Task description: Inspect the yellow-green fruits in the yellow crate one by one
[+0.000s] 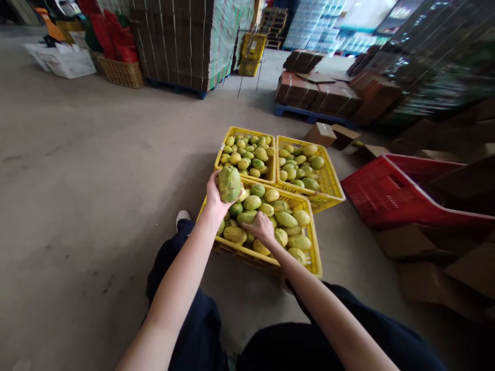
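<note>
My left hand is wrapped around a large green-yellow papaya, raised over the left rim of the nearest yellow crate. My right hand reaches into that same crate, its fingers closed on a greenish papaya in the pile. Many more papayas, from green to yellow, fill the crate around it; a ribbed yellow one lies near the front wall. What is under my right palm is hidden.
Behind stand two more yellow crates of similar fruit, one at back left and one at back right. A red crate and cardboard boxes lie to the right. Wrapped pallet stacks stand farther back.
</note>
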The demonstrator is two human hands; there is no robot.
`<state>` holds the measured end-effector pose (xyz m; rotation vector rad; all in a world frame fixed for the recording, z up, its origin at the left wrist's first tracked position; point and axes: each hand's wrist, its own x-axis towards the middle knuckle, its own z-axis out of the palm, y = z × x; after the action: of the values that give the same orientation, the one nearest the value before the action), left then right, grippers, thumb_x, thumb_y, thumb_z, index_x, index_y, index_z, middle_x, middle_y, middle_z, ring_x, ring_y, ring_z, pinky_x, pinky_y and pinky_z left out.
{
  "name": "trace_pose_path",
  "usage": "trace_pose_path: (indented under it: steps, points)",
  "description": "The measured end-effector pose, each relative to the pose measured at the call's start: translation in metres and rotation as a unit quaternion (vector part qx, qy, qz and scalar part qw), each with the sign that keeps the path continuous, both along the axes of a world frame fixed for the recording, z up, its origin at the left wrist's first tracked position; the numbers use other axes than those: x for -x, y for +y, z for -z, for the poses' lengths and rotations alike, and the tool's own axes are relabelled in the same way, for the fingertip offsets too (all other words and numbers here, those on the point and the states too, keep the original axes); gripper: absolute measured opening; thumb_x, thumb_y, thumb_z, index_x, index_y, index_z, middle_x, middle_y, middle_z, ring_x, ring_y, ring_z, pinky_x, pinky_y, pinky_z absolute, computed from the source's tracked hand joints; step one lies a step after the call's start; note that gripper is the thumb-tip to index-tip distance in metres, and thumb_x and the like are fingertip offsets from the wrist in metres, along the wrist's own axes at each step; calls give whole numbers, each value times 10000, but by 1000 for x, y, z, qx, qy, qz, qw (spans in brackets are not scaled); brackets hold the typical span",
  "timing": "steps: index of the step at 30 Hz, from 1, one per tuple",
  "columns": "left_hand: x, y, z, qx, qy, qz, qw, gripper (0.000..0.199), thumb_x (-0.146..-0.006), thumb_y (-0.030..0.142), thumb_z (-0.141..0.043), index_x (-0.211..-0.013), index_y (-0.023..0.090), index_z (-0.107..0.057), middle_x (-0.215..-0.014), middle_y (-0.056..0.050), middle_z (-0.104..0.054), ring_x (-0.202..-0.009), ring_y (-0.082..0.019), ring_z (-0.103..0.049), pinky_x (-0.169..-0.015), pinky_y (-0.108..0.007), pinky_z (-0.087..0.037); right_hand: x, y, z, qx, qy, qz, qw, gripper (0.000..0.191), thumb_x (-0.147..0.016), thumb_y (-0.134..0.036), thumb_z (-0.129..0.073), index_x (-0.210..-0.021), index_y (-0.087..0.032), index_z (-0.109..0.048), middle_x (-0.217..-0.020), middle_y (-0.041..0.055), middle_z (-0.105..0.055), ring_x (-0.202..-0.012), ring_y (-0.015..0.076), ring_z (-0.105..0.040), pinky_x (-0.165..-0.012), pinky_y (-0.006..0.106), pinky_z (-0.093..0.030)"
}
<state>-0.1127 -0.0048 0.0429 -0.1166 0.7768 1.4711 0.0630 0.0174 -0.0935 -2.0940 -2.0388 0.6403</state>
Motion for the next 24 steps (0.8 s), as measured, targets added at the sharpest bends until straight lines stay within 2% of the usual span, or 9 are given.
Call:
trace_pose_path:
  steps: [4, 7, 9, 11, 13, 15, 17, 20, 24]
  points:
    - [-6, 2, 3, 2, 3, 13, 1000, 294, -903, 452, -518, -922, 202, -672, -768, -41, -652, -904, -233, -700, -802, -363, -582, -32, 0, -46, -46, 4, -28, 999, 441, -721, -445, -768, -1021, -147, -646, -1108, 179, -708, -1088, 341, -653, -934, 414, -492]
    - [-15, 3, 7, 19, 9, 17, 1000, 280, -895, 460, -556, -948, 209, -667, -805, -33, -655, -893, -224, -695, -793, -356, -585, -59, -3, -85, -80, 101, -12, 992, 477, -640, -455, -821, -998, -171, -687, -1004, 119, -744, -975, 314, -696, -879, 416, -528]
    - [-24, 3, 10, 31, 6, 31, 999, 280, -891, 461, -567, -950, 207, -667, -805, -30, -654, -860, -216, -694, -773, -344, -586, -74, -8, -105, -87, 244, 16, 966, 537, -537, -448, -873, -981, -194, -707, -892, 67, -751, -847, 291, -708, -789, 412, -557]
    - [-33, 1, 15, 38, -10, 55, 998, 293, -896, 467, -554, -938, 201, -668, -791, -33, -654, -800, -209, -691, -726, -328, -585, -83, -14, -117, -76, 413, 44, 906, 577, -471, -439, -903, -962, -202, -714, -834, 41, -751, -764, 261, -701, -725, 390, -568]
    - [-43, -2, 20, 37, -34, 77, 996, 304, -897, 471, -544, -931, 196, -668, -778, -38, -658, -751, -208, -687, -682, -323, -581, -85, -20, -118, -60, 558, 69, 825, 560, -461, -423, -912, -937, -206, -713, -841, 35, -761, -739, 241, -704, -704, 369, -575]
    - [-52, -4, 27, 35, -52, 85, 994, 303, -896, 463, -540, -932, 192, -670, -764, -43, -659, -725, -215, -686, -668, -335, -577, -82, -23, -113, -42, 654, 95, 749, 495, -473, -400, -907, -889, -213, -712, -843, 33, -771, -741, 244, -715, -702, 368, -584]
    - [-61, -6, 33, 36, -57, 82, 994, 298, -889, 453, -549, -941, 186, -672, -757, -47, -664, -694, -216, -680, -655, -340, -572, -74, -25, -105, -13, 704, 119, 700, 406, -523, -399, -875, -849, -222, -709, -825, 34, -776, -785, 270, -731, -726, 388, -595]
    - [-75, -6, 40, 49, -49, 66, 995, 280, -884, 431, -557, -951, 185, -672, -757, -49, -673, -656, -205, -668, -637, -325, -564, -59, -25, -97, 34, 731, 139, 667, 307, -613, -410, -798, -844, -232, -704, -839, 29, -782, -931, 300, -736, -810, 406, -600]
    - [-93, -2, 41, 73, -41, 44, 996, 261, -880, 436, -560, -981, 227, -680, -791, -48, -694, -823, -256, -705, -734, -362, -578, -43, -24, -96, 36, 753, 142, 642, 295, -633, -406, -735, -879, -248, -690, -871, -3, -781, -1057, 296, -708, -877, 389, -586]
